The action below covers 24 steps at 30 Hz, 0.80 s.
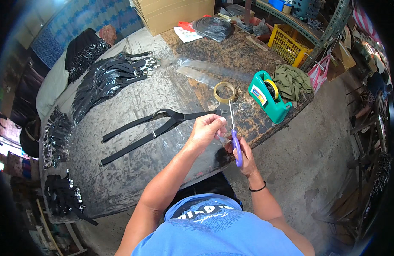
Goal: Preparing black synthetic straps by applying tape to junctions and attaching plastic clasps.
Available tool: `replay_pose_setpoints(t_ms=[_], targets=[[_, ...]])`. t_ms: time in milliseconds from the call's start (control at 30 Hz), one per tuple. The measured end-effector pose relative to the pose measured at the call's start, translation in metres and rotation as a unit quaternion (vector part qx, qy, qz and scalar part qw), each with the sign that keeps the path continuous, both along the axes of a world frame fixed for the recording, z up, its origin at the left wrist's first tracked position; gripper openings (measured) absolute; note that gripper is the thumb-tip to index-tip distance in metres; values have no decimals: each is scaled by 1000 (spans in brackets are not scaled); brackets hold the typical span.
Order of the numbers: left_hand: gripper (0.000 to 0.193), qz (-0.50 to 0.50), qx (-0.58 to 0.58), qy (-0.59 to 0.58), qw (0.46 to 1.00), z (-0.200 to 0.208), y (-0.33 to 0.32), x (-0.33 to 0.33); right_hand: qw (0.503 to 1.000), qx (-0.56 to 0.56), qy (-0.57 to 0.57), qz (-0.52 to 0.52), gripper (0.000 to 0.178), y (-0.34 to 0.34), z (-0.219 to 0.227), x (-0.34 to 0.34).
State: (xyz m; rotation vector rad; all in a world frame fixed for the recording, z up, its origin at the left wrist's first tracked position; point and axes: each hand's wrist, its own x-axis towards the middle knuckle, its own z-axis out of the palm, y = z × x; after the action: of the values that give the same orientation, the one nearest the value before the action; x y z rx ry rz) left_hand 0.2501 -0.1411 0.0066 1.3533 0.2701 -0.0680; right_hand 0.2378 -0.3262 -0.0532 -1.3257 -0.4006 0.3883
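Note:
My left hand is closed in a pinch at the table's near right edge, on a piece of clear plastic. Just right of it, my right hand grips purple-handled scissors, their metal blades pointing away from me. The plastic stretches between both hands; its exact shape is hard to make out. Black suspenders lie flat to the left, their joined end running behind my left hand. Beyond the scissors' tip rests a roll of clear tape. A green tape dispenser with a yellow-cored roll stands to the right.
Clear plastic sleeves lie on the worktable. Bundles of black straps with metal clips cover its left side. A cardboard box, green cloth, yellow crate and metal shelf border the far side.

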Motion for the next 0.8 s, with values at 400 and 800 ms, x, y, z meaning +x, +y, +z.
replay_pose_setpoints(t_ms=[400,800], targets=[[16,0,1,-5,1000,2,-2,0,1000,-10,-5,26,60,-6,-6,3],[15,2,-2,-9,1000,0,-2,1,999,-32,-1,1,67,-4,-2,1]])
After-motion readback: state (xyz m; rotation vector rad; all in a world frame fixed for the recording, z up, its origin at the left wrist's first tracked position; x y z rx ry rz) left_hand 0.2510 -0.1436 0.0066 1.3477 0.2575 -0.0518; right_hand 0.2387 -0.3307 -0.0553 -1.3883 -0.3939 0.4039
